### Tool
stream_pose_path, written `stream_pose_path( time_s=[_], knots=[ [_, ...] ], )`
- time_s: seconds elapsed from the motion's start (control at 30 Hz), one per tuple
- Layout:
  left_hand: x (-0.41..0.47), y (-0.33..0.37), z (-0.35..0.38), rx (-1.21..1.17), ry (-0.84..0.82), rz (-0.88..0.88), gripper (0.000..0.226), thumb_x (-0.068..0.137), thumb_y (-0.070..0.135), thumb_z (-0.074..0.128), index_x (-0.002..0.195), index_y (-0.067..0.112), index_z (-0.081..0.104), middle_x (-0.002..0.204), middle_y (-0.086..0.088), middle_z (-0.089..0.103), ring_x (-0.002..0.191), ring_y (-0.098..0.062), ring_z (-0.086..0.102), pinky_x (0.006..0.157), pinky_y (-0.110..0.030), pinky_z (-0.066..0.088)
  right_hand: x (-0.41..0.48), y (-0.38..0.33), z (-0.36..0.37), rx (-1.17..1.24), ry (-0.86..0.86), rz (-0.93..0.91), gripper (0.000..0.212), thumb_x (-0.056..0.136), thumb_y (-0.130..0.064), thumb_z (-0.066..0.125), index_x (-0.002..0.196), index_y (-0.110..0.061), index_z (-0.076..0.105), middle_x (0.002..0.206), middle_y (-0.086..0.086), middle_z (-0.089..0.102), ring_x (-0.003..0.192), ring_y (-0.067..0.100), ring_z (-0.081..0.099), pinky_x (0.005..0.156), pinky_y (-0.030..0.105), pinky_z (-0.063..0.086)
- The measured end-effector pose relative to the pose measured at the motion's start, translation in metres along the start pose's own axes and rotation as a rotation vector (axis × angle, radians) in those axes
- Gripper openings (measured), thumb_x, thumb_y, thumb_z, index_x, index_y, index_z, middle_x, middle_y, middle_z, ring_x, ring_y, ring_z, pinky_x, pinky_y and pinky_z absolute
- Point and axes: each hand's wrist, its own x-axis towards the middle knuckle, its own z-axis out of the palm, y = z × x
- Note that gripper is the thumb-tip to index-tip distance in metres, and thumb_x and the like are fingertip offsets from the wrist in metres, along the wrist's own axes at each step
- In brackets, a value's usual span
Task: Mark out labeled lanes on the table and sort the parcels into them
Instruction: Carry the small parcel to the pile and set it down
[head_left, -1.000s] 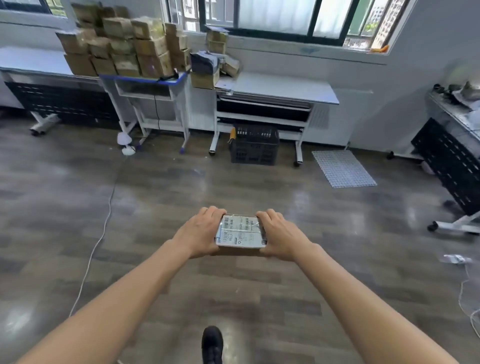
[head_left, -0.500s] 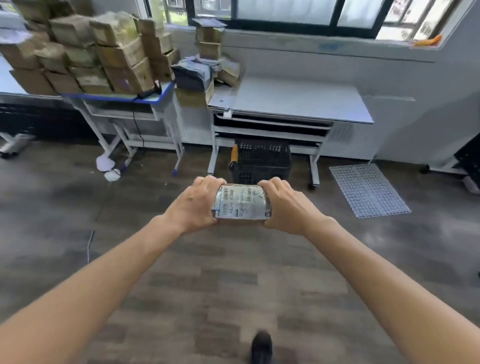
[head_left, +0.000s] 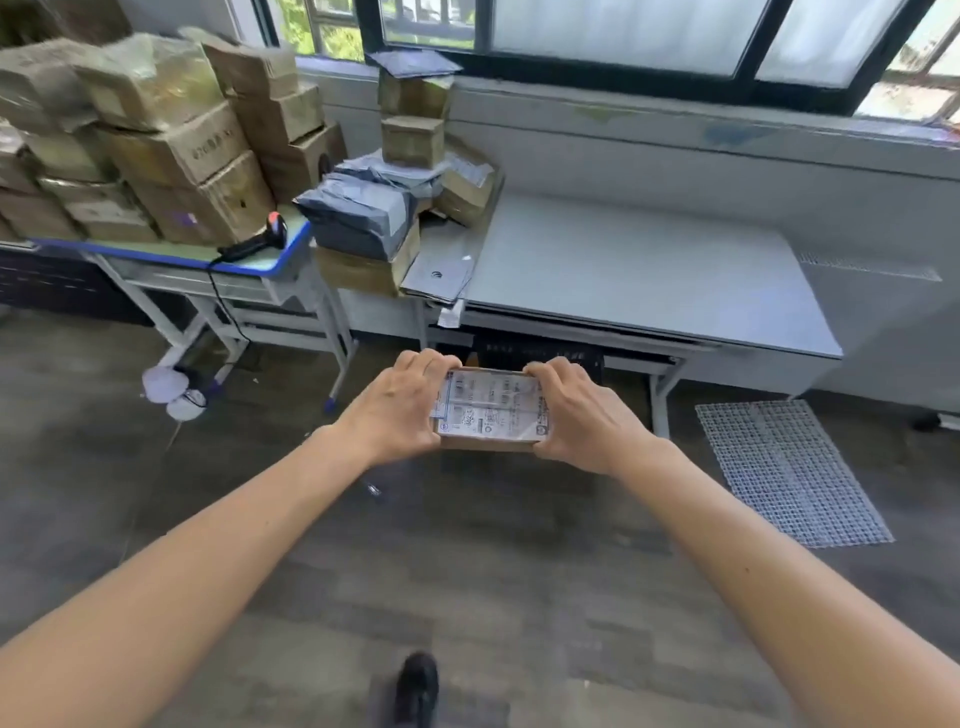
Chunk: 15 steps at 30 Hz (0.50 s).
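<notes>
I carry a small cardboard parcel (head_left: 491, 408) with a white shipping label on top, held out in front of me above the floor. My left hand (head_left: 397, 408) grips its left end and my right hand (head_left: 584, 415) grips its right end, fingers curled over the far edge. Ahead stands a grey table (head_left: 649, 275), bare over most of its top. At its left end lies a heap of grey mailer bags (head_left: 363, 213) and brown boxes (head_left: 413, 135).
A blue-edged table (head_left: 244, 262) at the left bears several stacked cardboard boxes (head_left: 171, 140) and a handheld scanner (head_left: 265, 236) with a cable. A black crate (head_left: 540, 351) sits under the grey table. A wire mesh panel (head_left: 789, 467) lies on the floor at right. My shoe (head_left: 415, 686) shows below.
I have walked closer to the grey table; it and the box stacks now fill more of the view. Both hands keep the same hold on the parcel.
</notes>
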Motion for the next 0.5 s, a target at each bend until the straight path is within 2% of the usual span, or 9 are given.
stream_pose_path(
  time_s=[0.2, 0.3, 0.4, 0.5],
  knots=[
    [0.116, -0.069, 0.006, -0.018, -0.009, 0.047, 0.086, 0.074, 0.030, 0.075, 0.145, 0.013, 0.030, 0.139, -0.003, 0.042, 0.126, -0.021, 0.037, 0.106, -0.036, 0.039, 0.112, 0.051, 0.002, -0.020, -0.009, 0.050, 0.095, 0.072, -0.045, 0.075, 0.147, -0.015, 0.026, 0.134, 0.004, 0.042, 0.121, 0.023, 0.045, 0.080, 0.035, 0.054],
    [0.163, -0.098, 0.007, -0.015, 0.005, 0.069, 0.087, 0.073, 0.034, 0.078, 0.144, 0.014, 0.030, 0.134, -0.002, 0.044, 0.123, -0.019, 0.039, 0.106, -0.036, 0.039, 0.162, 0.073, 0.002, -0.024, -0.004, 0.041, 0.093, 0.072, -0.043, 0.076, 0.145, -0.012, 0.028, 0.133, 0.006, 0.043, 0.119, 0.024, 0.048, 0.083, 0.036, 0.055],
    [0.205, -0.123, 0.000, -0.038, 0.002, 0.069, 0.087, 0.073, 0.042, 0.078, 0.142, 0.015, 0.032, 0.132, -0.001, 0.045, 0.122, -0.019, 0.040, 0.105, -0.036, 0.040, 0.208, 0.091, -0.004, -0.012, 0.005, 0.033, 0.092, 0.072, -0.042, 0.078, 0.144, -0.013, 0.029, 0.132, 0.005, 0.044, 0.116, 0.022, 0.049, 0.078, 0.028, 0.050],
    [0.243, -0.140, -0.007, -0.034, 0.001, 0.060, 0.087, 0.073, 0.041, 0.078, 0.141, 0.017, 0.031, 0.133, 0.000, 0.044, 0.122, -0.017, 0.038, 0.106, -0.036, 0.041, 0.246, 0.111, -0.011, 0.000, 0.014, 0.023, 0.092, 0.072, -0.042, 0.079, 0.144, -0.014, 0.029, 0.131, 0.004, 0.044, 0.114, 0.021, 0.049, 0.074, 0.023, 0.045]
  ],
)
